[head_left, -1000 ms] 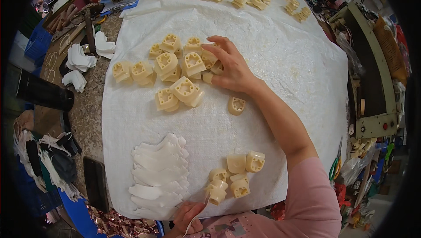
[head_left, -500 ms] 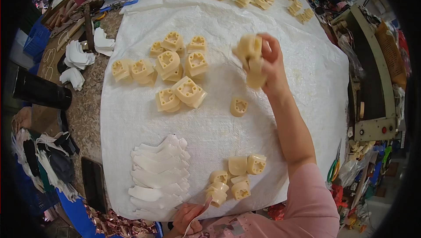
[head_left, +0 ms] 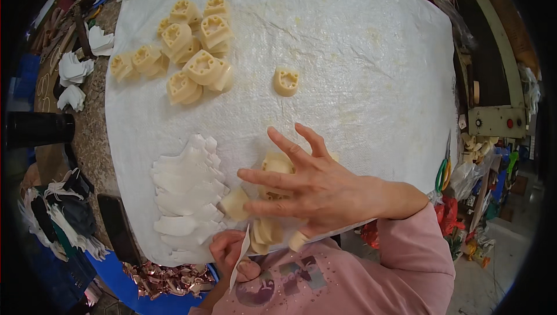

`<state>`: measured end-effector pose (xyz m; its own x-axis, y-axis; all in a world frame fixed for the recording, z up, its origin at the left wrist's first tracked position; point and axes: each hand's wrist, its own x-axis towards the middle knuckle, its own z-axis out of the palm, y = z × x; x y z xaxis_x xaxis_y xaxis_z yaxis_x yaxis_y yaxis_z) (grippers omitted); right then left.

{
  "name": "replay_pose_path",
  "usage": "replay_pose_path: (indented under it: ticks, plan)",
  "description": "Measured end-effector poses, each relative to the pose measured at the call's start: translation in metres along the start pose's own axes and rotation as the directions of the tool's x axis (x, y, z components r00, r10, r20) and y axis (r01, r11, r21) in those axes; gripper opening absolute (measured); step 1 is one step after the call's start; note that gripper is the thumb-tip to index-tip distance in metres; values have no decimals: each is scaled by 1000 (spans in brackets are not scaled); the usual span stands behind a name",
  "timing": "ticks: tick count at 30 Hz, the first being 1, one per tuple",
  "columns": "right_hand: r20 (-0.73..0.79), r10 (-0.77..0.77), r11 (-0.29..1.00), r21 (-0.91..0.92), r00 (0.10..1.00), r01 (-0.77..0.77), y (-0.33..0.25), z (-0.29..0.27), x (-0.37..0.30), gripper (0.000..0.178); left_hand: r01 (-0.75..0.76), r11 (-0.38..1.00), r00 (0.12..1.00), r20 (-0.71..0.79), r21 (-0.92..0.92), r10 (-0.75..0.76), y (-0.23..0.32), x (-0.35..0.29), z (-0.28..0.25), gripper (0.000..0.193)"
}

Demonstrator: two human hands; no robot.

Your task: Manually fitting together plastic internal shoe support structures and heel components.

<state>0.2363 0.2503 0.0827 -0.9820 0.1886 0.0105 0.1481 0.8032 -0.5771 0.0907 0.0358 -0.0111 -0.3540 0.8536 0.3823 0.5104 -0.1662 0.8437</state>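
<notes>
My right hand (head_left: 325,196) is spread open, palm down, over a cluster of cream moulded pieces (head_left: 268,229) near my body, hiding part of them. One cream piece (head_left: 235,203) lies by its fingertips, beside the overlapping row of thin white cut-out pieces (head_left: 188,193). At the near edge, my left hand (head_left: 226,248) is closed on a thin white strip (head_left: 241,257), held upright close to my shirt. A single cream piece with holes in its top (head_left: 286,81) stands farther out on the white sheet (head_left: 360,100).
A group of similar cream pieces (head_left: 200,68) stands at the far left. A dark phone (head_left: 119,228), a black cylinder (head_left: 40,129) and stacks of white pieces (head_left: 75,68) lie along the left side. Green-handled scissors (head_left: 444,173) hang at the right edge, near a metal machine (head_left: 499,120).
My right hand has come back from the far side to the near cluster and let go of the cream pieces it carried. The view has shifted; my left hand keeps the white strip.
</notes>
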Motion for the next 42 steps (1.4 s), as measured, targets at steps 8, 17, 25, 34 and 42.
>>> replay_pose_path:
  ticks: [8, 17, 25, 34, 42]
  plan:
    - [-448, 327, 934, 20, 832, -356, 87, -16, 18, 58, -84, 996, 996, 1, 0, 84, -3, 8, 0, 37]
    - [-467, 720, 582, 809, 513, -79, 135, -12, 19, 24, -107, 994, 994, 18, 28, 107, 4, 9, -6, 31]
    - [-279, -310, 937, 73, 909, 342, 11, -11, 13, 32, -89, 996, 996, -28, -17, 88, 1, -4, -1, 30]
    - [-156, 162, 904, 418, 974, -84, 27, -22, 28, 47, -60, 998, 998, -28, 4, 60, 3, 2, -1, 29]
    - [-156, 251, 938, -204, 955, -280, 159, -53, 131, 86, -69, 998, 997, -30, 4, 69, -2, 4, 2, 31]
